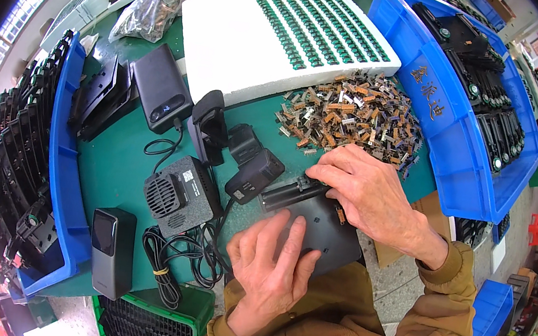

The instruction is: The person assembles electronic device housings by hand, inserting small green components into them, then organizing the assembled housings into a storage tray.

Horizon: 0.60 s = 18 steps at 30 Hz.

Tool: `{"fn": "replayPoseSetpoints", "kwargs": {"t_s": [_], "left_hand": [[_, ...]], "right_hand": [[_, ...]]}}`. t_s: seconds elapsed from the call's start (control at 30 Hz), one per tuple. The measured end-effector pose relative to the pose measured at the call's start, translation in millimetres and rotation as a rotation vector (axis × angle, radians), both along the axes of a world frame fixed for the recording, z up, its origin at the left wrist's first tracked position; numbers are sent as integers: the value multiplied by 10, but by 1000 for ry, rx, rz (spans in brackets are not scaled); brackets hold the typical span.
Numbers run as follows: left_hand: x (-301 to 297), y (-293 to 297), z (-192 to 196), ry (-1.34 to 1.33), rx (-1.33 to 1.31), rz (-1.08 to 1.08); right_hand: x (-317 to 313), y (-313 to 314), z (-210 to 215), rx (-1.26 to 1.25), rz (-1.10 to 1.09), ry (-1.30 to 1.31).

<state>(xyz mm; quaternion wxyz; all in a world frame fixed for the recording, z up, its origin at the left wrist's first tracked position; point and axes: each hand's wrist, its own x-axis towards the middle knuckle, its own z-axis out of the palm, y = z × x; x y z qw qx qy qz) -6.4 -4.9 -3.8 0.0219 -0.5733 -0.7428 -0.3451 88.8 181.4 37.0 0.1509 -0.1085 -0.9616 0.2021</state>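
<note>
A black plastic housing (pixel 328 233) lies at the near edge of the green table, in front of my body. My left hand (pixel 273 264) rests on its near left part with fingers stretched out and lying on the surface. My right hand (pixel 371 195) is closed, thumb and fingertips pressed together at the housing's far edge; what they pinch is too small and covered to make out. A small brown and metal part (pixel 340 215) shows on the housing beside my right fingers. Beyond my right hand spreads a pile of small brown and silver pin components (pixel 357 115).
A white foam tray (pixel 217 45) with rows of green parts stands behind. Blue bins (pixel 450 137) of black assemblies flank both sides. On the left are a power bank (pixel 160 89), a grey vented box (pixel 182 196), coiled cable (pixel 163 276) and a dark upright device (pixel 112 253).
</note>
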Motion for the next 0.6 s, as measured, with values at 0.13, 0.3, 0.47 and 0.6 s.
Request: {"fn": "replayPoseSetpoints", "kwargs": {"t_s": [0.13,0.3,0.47,0.6], "left_hand": [[-8,-16,0,-41,68,-10],[-1,-19,27,-87,102,3],[49,-73,25,-66,142,42],[108,-93,66,-101,143,16]], "right_hand": [[51,4,48,19,-21,-7],[180,5,129,106,-69,-54],[200,-70,34,124,-62,-22],[293,-85,97,131,-74,-48]]}}
